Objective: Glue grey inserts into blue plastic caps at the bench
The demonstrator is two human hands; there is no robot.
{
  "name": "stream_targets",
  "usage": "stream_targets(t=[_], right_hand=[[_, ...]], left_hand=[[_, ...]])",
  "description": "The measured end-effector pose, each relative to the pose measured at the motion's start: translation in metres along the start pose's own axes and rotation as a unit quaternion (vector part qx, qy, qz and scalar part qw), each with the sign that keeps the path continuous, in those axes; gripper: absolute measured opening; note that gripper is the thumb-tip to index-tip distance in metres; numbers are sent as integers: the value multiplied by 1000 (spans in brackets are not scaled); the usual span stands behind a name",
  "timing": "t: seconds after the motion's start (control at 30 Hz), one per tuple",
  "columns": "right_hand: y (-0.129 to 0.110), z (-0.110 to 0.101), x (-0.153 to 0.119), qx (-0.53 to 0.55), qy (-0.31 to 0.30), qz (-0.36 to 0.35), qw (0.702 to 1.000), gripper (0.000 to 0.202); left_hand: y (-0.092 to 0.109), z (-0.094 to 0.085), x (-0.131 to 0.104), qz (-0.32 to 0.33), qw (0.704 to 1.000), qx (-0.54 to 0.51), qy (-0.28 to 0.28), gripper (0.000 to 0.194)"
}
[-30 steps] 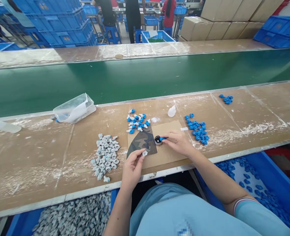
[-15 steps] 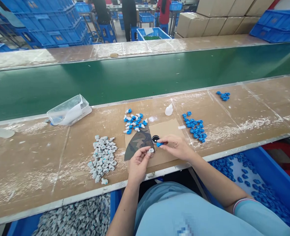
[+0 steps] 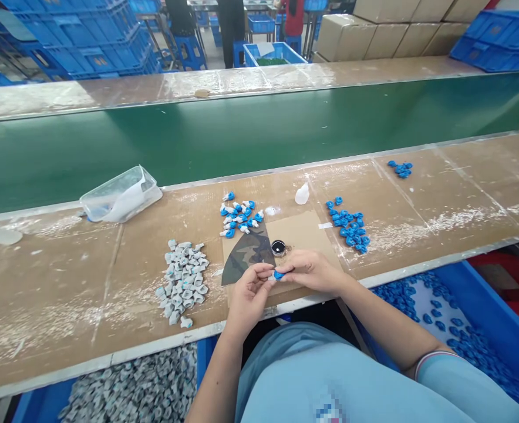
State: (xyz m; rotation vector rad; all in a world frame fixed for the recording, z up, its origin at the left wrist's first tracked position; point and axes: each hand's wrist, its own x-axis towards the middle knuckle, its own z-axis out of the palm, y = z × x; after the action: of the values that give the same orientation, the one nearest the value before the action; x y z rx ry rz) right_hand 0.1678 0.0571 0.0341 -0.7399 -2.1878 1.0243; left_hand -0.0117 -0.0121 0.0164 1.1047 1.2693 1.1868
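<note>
A: What changed?
B: The blue piece [image 3: 279, 275] has left the black pot [image 3: 279, 247]; your left hand [image 3: 249, 291], pinching the pale piece [image 3: 272, 278], now meets your right hand [image 3: 313, 272] — clamped on the blue — over the cardboard [image 3: 295, 228].
A: Meaning?
B: Joining appears under way.

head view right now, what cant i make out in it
All in the head view:
Whether the blue piece and pale piece touch: too small, partly covered by the left hand and right hand.
What fills the round pot: too small.
Co-workers' heads: cut off by the top edge.
Rest of the grey-piece bin: cut off by the bottom edge.
</note>
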Motion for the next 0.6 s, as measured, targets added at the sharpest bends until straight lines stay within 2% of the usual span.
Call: stream_targets(t=[0.07,0.2,0.27,0.33,0.4,0.47,0.53,0.6], right_hand=[[0,3,-2,10,19,1,1000,19],[1,14,-5,16,98,10,995,20],[2,17,-6,10,104,17,994,19],[5,14,-8,-7,83,13,996,22],[9,5,-10,-41,73,13,996,25],[17,-11,-14,-100,103,34,989,23],[27,-32,-18,-184,172,71,965,18],[40,-54,-24,-279,235,114,924,15]], left_hand=[[2,3,0,-1,1000,-16,17,24],[2,10,3,-1,997,-52,66,29],[2,11,6,-15,997,-55,55,33],[2,7,11,-26,998,-46,45,36],[1,-2,19,-28,997,-30,62,38],[-1,-13,32,-28,995,-12,99,41],[-5,-23,47,-29,991,4,133,43],[-8,-32,60,-19,986,15,165,41]])
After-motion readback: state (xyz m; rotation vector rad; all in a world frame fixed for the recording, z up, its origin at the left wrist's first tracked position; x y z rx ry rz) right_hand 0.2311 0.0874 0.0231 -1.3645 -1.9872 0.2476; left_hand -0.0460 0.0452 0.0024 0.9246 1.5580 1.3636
